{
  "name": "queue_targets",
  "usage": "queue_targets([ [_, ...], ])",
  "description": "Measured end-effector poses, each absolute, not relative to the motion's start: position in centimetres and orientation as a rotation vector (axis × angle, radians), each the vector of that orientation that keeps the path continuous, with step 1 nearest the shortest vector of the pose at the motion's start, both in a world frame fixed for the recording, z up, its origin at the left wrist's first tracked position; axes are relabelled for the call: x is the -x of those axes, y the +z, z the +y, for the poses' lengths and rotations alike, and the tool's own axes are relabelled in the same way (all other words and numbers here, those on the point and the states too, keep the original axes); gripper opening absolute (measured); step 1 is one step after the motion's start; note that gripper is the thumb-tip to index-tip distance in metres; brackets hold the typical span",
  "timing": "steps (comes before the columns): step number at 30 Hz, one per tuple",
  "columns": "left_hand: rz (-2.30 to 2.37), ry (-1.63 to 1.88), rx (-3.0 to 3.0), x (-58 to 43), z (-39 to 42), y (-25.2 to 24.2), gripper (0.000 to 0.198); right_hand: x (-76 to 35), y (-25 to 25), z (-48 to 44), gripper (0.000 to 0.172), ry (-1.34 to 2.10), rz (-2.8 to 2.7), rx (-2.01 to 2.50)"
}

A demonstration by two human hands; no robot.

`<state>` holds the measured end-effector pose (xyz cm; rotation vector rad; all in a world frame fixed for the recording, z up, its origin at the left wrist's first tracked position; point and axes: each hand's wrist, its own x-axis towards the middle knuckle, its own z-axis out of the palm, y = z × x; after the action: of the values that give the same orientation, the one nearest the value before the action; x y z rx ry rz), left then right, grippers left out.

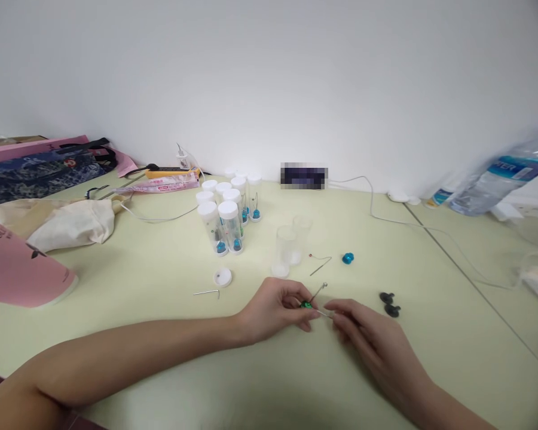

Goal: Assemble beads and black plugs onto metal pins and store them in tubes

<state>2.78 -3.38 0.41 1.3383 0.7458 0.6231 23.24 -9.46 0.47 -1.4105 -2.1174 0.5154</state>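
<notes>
My left hand (283, 307) is closed on a small green part (306, 305), with a thin metal wire (319, 291) standing up from it. My right hand (365, 331) pinches a thin metal rod (326, 315) whose far end meets the green part at my left fingertips. Beyond the hands lie a bent wire with a red tip (326, 261) and a blue part (348, 258). Two black parts (391, 310) rest to the right of my right hand. Behind my left hand, two clear tubes (283, 254) stand without lids.
Several white-capped clear tubes (229, 224) with blue parts inside stand grouped at left centre. A white lid (223, 277) and an L-shaped hex key (207, 292) lie nearer. A pink cup (22, 269) is at far left, a large water bottle (497, 179) at back right.
</notes>
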Motion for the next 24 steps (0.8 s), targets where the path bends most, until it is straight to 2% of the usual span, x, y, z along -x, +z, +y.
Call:
queue_targets([
  [4,0.784,0.624,-1.369,-2.7,-3.1,0.3,0.026,-23.3,0.5,-9.6,0.020,-0.127,-2.271,1.218],
  [6,0.778,0.615,-1.359,-2.7,-3.1,0.2,0.027,-23.4,0.4,-9.5,0.024,-0.239,-2.298,1.136],
  [8,0.757,0.607,-1.326,-2.8,-3.1,0.2,0.027,-23.5,0.3,-9.5,0.026,-0.126,-2.304,1.115],
  [13,0.734,0.619,-1.296,-2.8,-3.3,0.3,0.024,-23.2,0.7,-9.5,0.023,0.542,-2.147,1.375],
  [15,0.729,0.637,-1.326,-2.8,-3.4,0.2,0.021,-23.0,0.9,-9.6,0.026,0.704,-2.078,1.447],
  [24,0.727,0.656,-1.411,-2.7,-3.6,0.5,0.023,-22.6,1.2,-9.4,0.033,0.971,-1.900,1.518],
])
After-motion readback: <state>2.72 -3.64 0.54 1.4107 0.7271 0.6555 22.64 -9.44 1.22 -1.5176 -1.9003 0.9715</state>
